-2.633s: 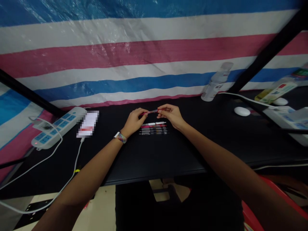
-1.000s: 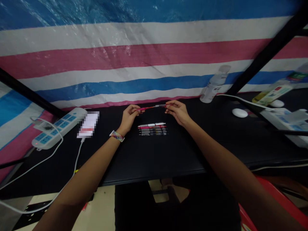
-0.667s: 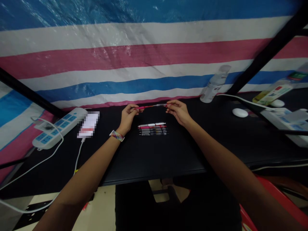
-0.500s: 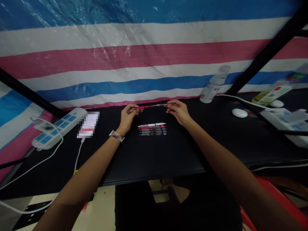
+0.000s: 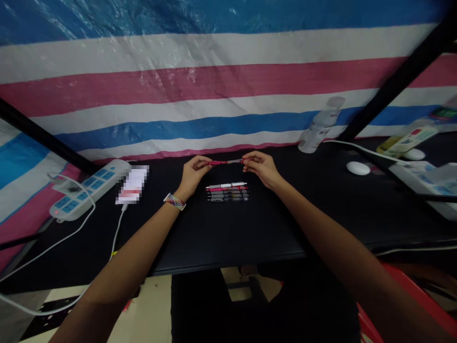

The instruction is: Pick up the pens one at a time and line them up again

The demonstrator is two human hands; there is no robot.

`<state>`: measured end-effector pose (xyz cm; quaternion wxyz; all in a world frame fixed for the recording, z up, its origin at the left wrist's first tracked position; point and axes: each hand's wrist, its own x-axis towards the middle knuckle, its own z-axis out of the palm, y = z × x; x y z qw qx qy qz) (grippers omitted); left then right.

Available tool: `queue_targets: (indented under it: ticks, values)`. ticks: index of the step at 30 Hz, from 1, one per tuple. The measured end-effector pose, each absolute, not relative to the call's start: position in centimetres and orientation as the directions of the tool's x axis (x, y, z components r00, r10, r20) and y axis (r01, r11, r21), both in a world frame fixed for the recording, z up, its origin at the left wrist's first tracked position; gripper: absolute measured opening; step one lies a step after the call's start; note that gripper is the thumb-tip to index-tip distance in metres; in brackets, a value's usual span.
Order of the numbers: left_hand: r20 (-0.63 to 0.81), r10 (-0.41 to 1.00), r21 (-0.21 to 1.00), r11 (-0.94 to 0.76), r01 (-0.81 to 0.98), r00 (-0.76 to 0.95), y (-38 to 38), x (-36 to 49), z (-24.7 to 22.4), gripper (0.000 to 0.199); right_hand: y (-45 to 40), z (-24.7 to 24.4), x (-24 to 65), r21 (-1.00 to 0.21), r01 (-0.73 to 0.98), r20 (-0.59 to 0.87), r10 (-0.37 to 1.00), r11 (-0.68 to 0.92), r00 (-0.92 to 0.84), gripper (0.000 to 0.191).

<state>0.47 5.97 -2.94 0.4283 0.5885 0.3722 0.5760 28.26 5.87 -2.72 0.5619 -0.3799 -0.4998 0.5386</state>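
Above the far part of the black table (image 5: 232, 238), a red pen (image 5: 216, 163) with a clear section stretches level between my hands. My left hand (image 5: 193, 174), with a woven band at its wrist, pinches the red end. Fingertips of my right hand (image 5: 262, 170) close on the other end, hiding it. Whether the pen is whole or in two parts I cannot tell. Nearer me, several pens lie side by side in a neat stack: a white pen (image 5: 228, 185) farthest, a red pen (image 5: 217, 188) beside it, and dark clear-barrelled pens (image 5: 228, 196) closest.
On the left lie a white power strip (image 5: 94, 188) and a phone (image 5: 133, 185) with a white cable. At the right stand a clear bottle (image 5: 319, 128) and a bottle of yellow liquid (image 5: 403, 138), near a white mouse-like object (image 5: 358, 168). A striped sheet (image 5: 214, 85) hangs behind.
My hands have come closer together, so less of the pen's length shows between them. The row of pens on the table is unchanged. The view has shifted slightly.
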Motion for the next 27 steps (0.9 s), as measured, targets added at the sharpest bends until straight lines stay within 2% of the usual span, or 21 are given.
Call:
queue_targets:
  ticks: [11,19,27]
  values:
    - [0.350,0.931,0.936,-0.345,-0.066,0.105,5.60,0.59,-2.82,0.021,5.81,-2.97,27.62,-0.969,-0.183,0.187,0.978,0.168,-0.094,0.040]
    - [0.331,0.939,0.943,-0.326,-0.065,0.092,5.77,0.65,-2.96,0.020,6.05,-3.60,27.57,-0.966,-0.074,0.252,0.965,0.247,-0.068,0.037]
    - [0.315,0.946,0.949,-0.311,-0.059,0.082,5.94,0.47,-3.20,0.022,5.71,-2.98,27.56,-0.969,-0.084,0.238,0.969,0.233,-0.066,0.038]
